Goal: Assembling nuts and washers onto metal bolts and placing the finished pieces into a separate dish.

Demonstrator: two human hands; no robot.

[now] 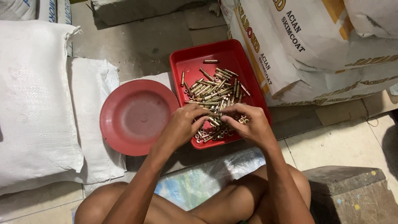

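Both your hands meet over the near end of the red tray (188,62), just below the centre of the frame. Your left hand (184,124) comes in from the lower left and your right hand (248,124) from the lower right, and their fingertips close in on the same brass-coloured bolt (214,120) between them. Each hand is narrowed to a pinch on that piece; whether a nut or washer sits on it I cannot tell, the fingers hide it.

The bolt lies roughly crosswise in the frame, its long axis running left to right from one hand to the other, so each hand has one end and neither is clearly nearer. It sits right above the heap of bolts (213,89), which spreads from your fingertips toward the top of the frame along the tray's middle. One single bolt (210,61) lies apart near the tray's far end. A few small nuts (201,136) lie at the tray's near edge, under your left fingers.

Just left of the tray, touching its side, sits a round red plate (139,118) with nothing in it that I can see. White sacks (37,103) fill the left of the frame and printed bags (315,49) the upper right
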